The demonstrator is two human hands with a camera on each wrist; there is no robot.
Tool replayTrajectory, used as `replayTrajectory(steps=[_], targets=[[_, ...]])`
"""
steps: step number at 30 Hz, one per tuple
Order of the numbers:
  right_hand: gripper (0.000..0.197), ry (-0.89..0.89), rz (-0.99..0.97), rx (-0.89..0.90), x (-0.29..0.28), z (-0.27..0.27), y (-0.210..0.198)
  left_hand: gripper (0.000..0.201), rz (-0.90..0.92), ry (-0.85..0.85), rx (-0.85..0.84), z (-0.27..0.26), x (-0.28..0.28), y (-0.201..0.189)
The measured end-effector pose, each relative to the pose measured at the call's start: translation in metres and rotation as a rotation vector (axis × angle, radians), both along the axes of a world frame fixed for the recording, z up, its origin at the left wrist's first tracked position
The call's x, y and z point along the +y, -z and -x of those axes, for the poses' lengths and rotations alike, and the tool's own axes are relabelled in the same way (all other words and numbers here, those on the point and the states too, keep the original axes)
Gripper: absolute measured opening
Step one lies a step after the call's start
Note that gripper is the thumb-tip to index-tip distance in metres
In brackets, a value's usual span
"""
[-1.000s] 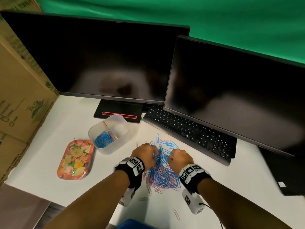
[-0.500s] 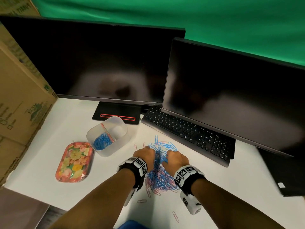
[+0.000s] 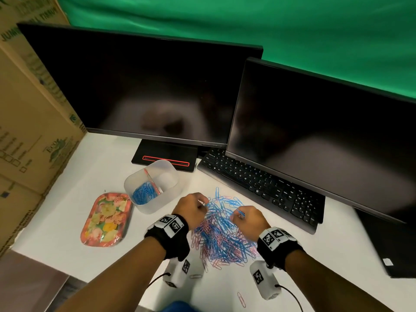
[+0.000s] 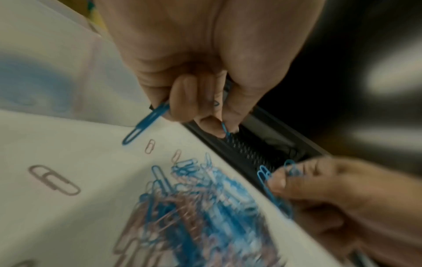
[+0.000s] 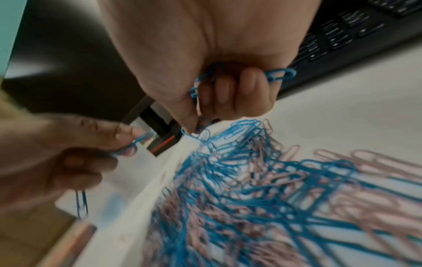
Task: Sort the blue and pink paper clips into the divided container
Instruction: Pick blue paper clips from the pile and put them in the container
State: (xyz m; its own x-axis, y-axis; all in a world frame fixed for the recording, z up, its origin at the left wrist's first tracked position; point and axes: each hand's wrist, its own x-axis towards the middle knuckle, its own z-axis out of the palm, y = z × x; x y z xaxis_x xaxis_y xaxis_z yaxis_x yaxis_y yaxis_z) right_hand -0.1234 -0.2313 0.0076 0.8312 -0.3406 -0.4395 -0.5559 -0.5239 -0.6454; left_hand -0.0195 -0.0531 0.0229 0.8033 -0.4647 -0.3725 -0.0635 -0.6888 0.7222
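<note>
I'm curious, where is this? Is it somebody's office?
Probably an office desk: two monitors and a keyboard stand on a white table. The green cloth behind hints at a recording setup.

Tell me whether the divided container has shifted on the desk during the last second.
No. The divided container still sits just in front of the monitor stand, with the floral tray at its near left. Only the camera view shifted slightly.

1. Mixed pile of blue and pink paper clips (image 3: pixel 221 235) lies tangled on the table.
2. Translucent divided container (image 3: pixel 157 207), left of the pile, holds blue clips (image 3: pixel 143 192) in its left compartment.
</note>
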Motion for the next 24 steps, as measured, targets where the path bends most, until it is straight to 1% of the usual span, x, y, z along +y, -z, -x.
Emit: replayTrajectory(steps=[2,5,6,7,9,11,14,17,19,21,24], targets=[[0.029,0.032,-0.146,-0.025,-0.002,-0.001,-0.007,0.018,0.109,-0.081,0.119,-0.004,0.005,-0.009],[0.021,0.161,-0.417,0.023,0.003,-0.013,-0.015,0.032,0.412,-0.337,0.447,-0.013,0.017,-0.026],[0.020,0.184,-0.510,0.025,0.009,-0.019,-0.020,0.033,0.512,-0.426,0.519,-0.017,0.023,-0.032],[0.021,0.182,-0.575,0.017,0.015,-0.025,-0.026,0.032,0.600,-0.499,0.567,-0.021,0.029,-0.040],[0.024,0.134,-0.635,-0.001,0.034,-0.043,-0.041,0.030,0.744,-0.626,0.604,-0.034,0.044,-0.052],[0.023,0.084,-0.655,-0.007,0.057,-0.065,-0.055,0.027,0.817,-0.749,0.564,-0.049,0.063,-0.060],[0.018,0.001,-0.631,0.004,0.091,-0.100,-0.062,0.016,0.839,-0.909,0.473,-0.071,0.092,-0.064],[0.014,-0.080,-0.534,0.037,0.121,-0.132,-0.066,0.017,0.764,-0.979,0.409,-0.092,0.114,-0.058],[0.013,-0.131,-0.442,0.069,0.138,-0.151,-0.069,0.022,0.670,-0.942,0.364,-0.104,0.120,-0.050],[0.009,-0.192,-0.357,0.110,0.153,-0.167,-0.074,0.024,0.573,-0.858,0.329,-0.110,0.121,-0.041],[0.009,-0.225,-0.263,0.151,0.169,-0.187,-0.075,0.025,0.485,-0.750,0.325,-0.114,0.120,-0.034]])
